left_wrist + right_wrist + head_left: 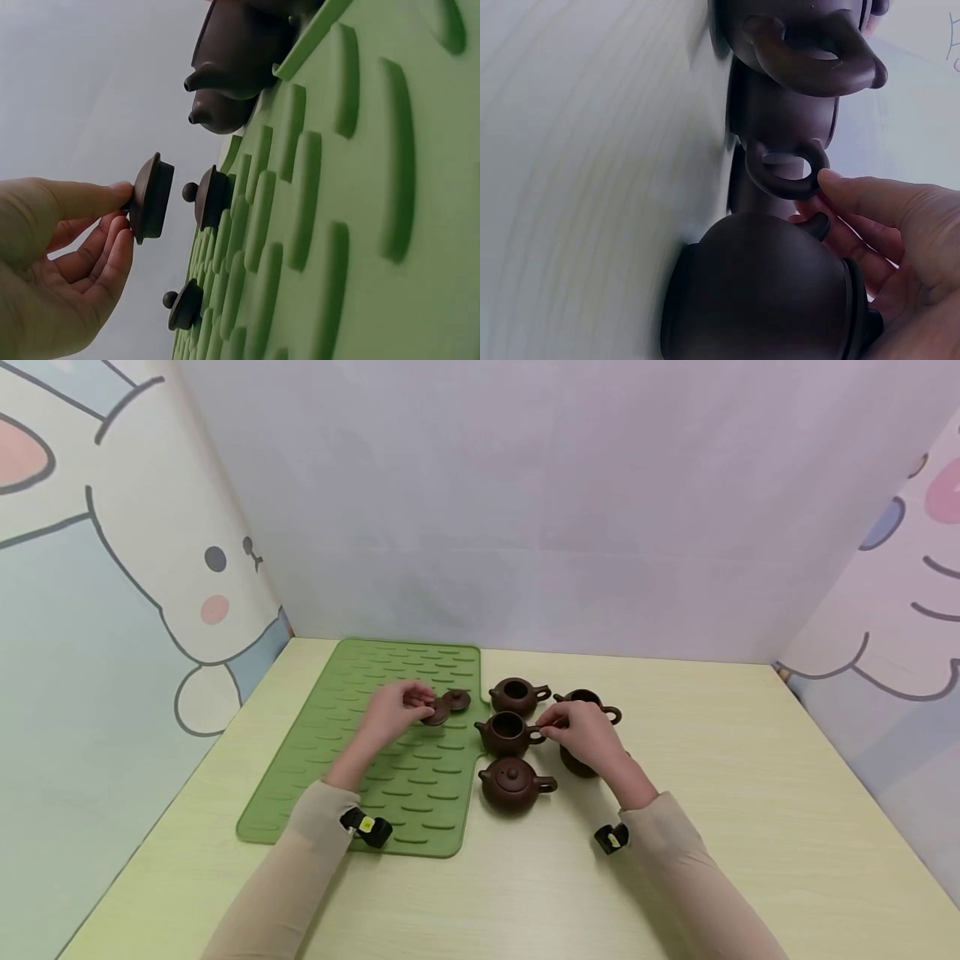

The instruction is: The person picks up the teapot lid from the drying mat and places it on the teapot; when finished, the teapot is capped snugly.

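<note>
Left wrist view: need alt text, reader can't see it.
A left hand pinches a dark lid, holding it clear of a ridged green mat. Two more lids rest on the mat, knobs facing away from it. Dark teapots show at the top, past the mat's edge, partly cut off by the frame.

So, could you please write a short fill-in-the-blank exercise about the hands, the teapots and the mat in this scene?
1. The left hand pinches a small, dark, round teapot ____.
2. The colour of the ridged mat is ____.
3. Of the three teapots in the row beside the mat, the number standing open is ____.
4. The right hand pinches the middle teapot of that row by its ____.

Missing words: lid; green; two; handle.
</note>
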A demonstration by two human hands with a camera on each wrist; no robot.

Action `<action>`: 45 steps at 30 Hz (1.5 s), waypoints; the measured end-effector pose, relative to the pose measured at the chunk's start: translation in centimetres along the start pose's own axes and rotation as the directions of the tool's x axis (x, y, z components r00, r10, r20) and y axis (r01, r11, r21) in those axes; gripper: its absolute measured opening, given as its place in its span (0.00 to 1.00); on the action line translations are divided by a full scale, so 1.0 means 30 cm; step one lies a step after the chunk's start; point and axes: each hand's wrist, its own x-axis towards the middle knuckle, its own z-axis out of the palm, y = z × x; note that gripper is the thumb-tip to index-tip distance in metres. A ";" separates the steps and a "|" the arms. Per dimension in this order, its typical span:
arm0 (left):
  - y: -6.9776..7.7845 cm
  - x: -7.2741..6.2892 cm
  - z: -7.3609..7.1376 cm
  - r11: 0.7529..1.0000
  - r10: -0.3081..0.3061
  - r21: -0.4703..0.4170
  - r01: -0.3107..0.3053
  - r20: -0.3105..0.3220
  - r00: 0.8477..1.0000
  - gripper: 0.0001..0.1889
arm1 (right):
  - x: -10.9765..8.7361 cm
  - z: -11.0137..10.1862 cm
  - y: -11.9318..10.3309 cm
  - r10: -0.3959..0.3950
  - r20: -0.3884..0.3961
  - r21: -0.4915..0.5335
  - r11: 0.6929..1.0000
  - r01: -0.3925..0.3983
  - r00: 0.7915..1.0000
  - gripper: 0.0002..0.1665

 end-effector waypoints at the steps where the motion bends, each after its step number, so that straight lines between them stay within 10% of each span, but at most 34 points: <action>1: 0.006 0.001 0.003 1.000 0.002 -0.001 -0.002 0.002 1.000 0.13 | 0.000 0.000 -0.001 0.004 0.000 0.001 1.000 -0.004 1.000 0.02; 45: 0.190 0.066 0.199 0.984 0.159 -0.095 -0.148 0.117 0.980 0.11 | 0.000 0.002 -0.001 0.003 -0.003 -0.008 1.000 -0.003 1.000 0.03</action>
